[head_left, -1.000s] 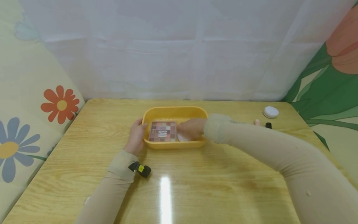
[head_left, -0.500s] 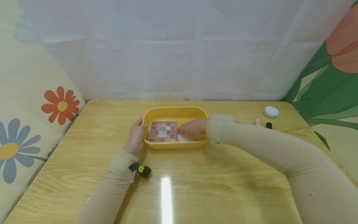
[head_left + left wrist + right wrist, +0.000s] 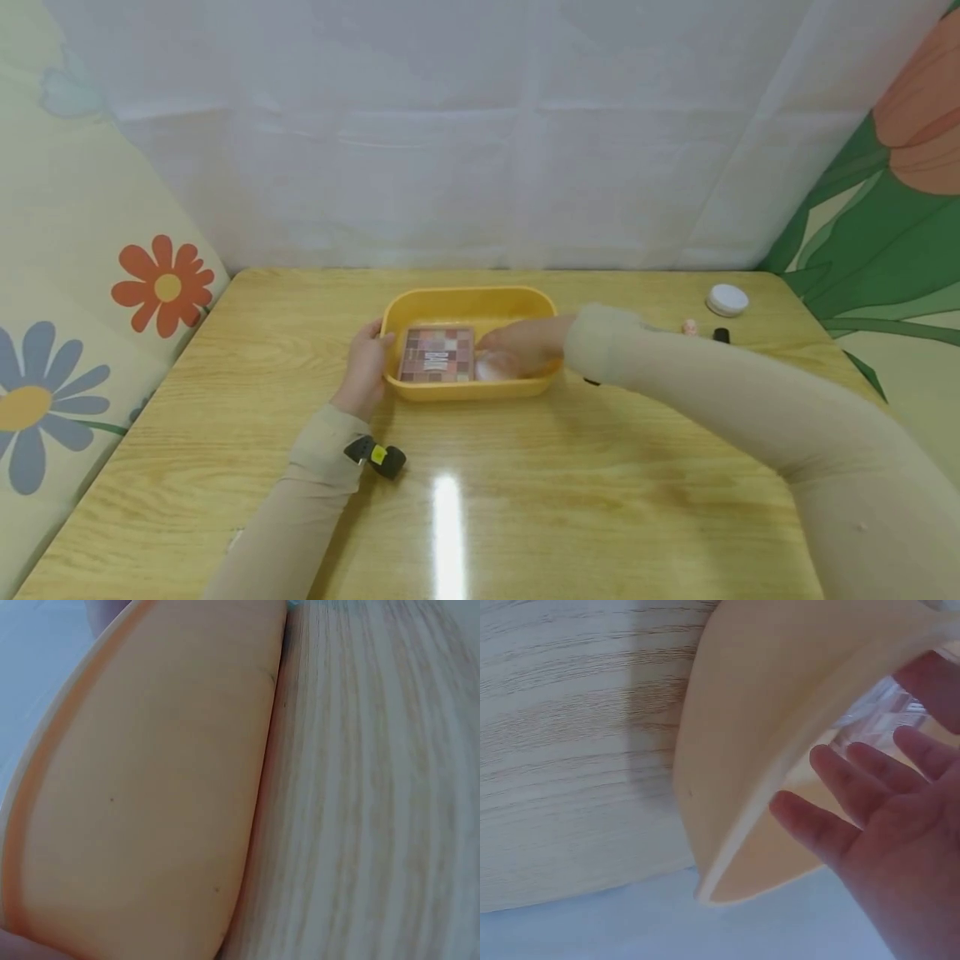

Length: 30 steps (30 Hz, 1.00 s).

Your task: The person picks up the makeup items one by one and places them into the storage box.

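A yellow plastic bin (image 3: 465,390) sits on the wooden table. Inside its left half lies a square makeup palette (image 3: 435,357) with a grid of brown and pink shades. My left hand (image 3: 363,368) grips the bin's left end, thumb over the rim. Over the bin's right half is my right hand (image 3: 525,343), its fingers spread and slightly bent with nothing between them in the right wrist view. Under those fingers, beside the palette, a whitish round thing (image 3: 491,368) shows, partly covered and blurred. The bin's outer wall (image 3: 150,780) fills much of the left wrist view.
A round white lidded container (image 3: 727,299) stands at the table's back right. Nearer are a small pink item (image 3: 690,327) and a black cap-like item (image 3: 722,335), partly behind the right sleeve. A dark tip (image 3: 592,382) peeks out below that sleeve.
My right hand has drawn slightly to the right, uncovering more of the whitish round thing. The left hand, bin and palette have stayed about where they were.
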{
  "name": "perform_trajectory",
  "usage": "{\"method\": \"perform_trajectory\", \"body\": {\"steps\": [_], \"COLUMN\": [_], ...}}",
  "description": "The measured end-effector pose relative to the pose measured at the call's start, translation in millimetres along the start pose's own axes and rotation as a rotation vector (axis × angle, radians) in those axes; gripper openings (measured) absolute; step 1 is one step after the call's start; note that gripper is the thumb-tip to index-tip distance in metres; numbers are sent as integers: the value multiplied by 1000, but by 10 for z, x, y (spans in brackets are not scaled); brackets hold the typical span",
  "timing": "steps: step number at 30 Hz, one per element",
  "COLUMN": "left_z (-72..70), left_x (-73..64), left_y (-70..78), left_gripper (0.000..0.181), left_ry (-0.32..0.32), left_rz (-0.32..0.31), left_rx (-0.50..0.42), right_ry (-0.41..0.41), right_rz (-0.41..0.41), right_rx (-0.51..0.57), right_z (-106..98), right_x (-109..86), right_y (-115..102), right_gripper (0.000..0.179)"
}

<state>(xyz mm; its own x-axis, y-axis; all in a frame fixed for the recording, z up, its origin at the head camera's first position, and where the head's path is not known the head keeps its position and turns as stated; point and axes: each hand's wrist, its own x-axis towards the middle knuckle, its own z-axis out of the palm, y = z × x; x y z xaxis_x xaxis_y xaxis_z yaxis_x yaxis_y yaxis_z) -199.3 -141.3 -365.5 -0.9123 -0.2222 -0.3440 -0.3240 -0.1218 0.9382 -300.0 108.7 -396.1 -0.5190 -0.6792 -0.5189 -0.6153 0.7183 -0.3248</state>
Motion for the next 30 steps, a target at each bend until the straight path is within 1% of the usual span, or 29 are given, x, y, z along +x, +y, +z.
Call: {"method": "perform_trajectory", "body": {"steps": [3,5,7,10,13,18,24,27,30], "left_z": [3,5,6,6,7,3,-1,2,4], "left_x": [-1,-2,-3,-2,-3,-4,7,12,6], "left_y": [0,4,8,12,13,0,-5,-4,-5], "left_gripper": [48,48,49,49,48,49,47,47,47], "left_ry": [-5,-7,-6,-2,-3,-6,0,0,-3], "left_rz": [-2,-1,-3,-2,-1,0,13,15,11], "left_rx": [-12,-14,-12,-10,-20,-35,-23,-24,-31], "right_ry": [28,53,80,110,132,210,287,314,340], "right_rz": [3,-10,-11,-23,-37,-53,-90,-88,-69], "right_rx": [-19,-27,-28,-25,9,42,4,-2,23], "right_z": [-163,-232,-270,-296,-315,-333,-268,-228,-197], "right_x": [-390,-591,-722,-846,-955,-1101,-1161,-1176,-1215], "right_y": [-432,-596,-686,-716,-716,-713,-676,-643,-614], "right_gripper": [51,52,56,63,64,68,66,65,66]}}
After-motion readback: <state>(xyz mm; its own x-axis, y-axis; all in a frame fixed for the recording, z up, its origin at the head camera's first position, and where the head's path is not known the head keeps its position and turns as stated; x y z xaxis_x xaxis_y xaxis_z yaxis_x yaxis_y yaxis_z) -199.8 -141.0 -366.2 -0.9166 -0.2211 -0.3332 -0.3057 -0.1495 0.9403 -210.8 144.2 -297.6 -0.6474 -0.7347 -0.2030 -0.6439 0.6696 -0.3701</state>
